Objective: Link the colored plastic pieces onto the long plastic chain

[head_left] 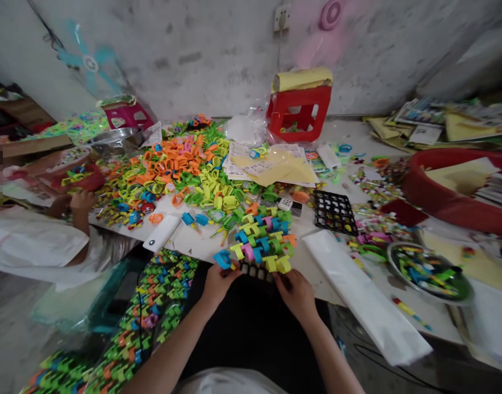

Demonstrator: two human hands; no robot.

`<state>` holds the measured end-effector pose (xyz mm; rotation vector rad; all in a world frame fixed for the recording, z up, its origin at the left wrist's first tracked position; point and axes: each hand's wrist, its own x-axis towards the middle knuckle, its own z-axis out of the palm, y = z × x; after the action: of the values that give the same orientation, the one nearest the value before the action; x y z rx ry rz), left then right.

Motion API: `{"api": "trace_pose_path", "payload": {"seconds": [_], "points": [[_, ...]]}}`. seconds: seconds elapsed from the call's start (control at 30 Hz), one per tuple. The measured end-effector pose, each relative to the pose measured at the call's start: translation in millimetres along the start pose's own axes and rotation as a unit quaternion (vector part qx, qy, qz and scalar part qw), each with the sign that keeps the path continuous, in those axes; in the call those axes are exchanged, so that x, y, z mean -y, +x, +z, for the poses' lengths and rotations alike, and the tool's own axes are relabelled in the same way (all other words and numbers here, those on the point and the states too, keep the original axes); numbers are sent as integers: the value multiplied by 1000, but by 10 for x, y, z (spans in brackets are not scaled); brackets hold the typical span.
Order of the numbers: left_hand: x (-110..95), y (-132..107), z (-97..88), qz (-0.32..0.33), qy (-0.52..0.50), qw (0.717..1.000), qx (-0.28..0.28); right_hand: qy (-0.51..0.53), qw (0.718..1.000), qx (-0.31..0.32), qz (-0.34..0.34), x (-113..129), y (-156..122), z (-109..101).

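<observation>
We have the black tray (pixel 257 271) of coloured pieces (pixel 247 251) at the tabletop's (pixel 310 262) near edge, fingers of our left hand (pixel 219 280) and right hand (pixel 297 293) pinching its near corners, so it lies ahead, between both, neither nearer.

Left hand (pixel 218 283) at blue piece (pixel 223 259), right hand (pixel 299 293) gripping black tray (pixel 257 272) — bright pieces (pixel 261 239) aboard

Left hand (pixel 219 285), right hand (pixel 299 295): fingers partly hidden at the dark tray (pixel 255 272), worktop's (pixel 320 279) front edge.
Dark tray: slots largely covered by plastic pieces (pixel 262 242).
Co-worker (pixel 33 235): cropped at the picture's left.
Red basin (pixel 419 191): cut off at right.
Pink fan (pixel 331 15): blades blurred beyond the worktop's back edge.
Scattered bits (pixel 374 189): too small to identify.
</observation>
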<state>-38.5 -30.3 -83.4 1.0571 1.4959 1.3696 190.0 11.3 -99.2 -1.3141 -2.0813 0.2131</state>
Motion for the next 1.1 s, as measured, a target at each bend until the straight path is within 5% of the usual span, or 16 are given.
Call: {"api": "trace_pose_path", "payload": {"seconds": [0.43, 0.97, 1.1], "points": [[-120, 81, 67, 70, 249, 966, 3, -21, 997, 59, 44, 12, 19, 4], [-167, 394, 111, 46, 272, 956, 96, -3, 994, 82, 79, -46, 42, 21], [-244, 399, -39, 57, 239, 959, 143, -3, 991, 98, 86, -64, 62, 1]]}}
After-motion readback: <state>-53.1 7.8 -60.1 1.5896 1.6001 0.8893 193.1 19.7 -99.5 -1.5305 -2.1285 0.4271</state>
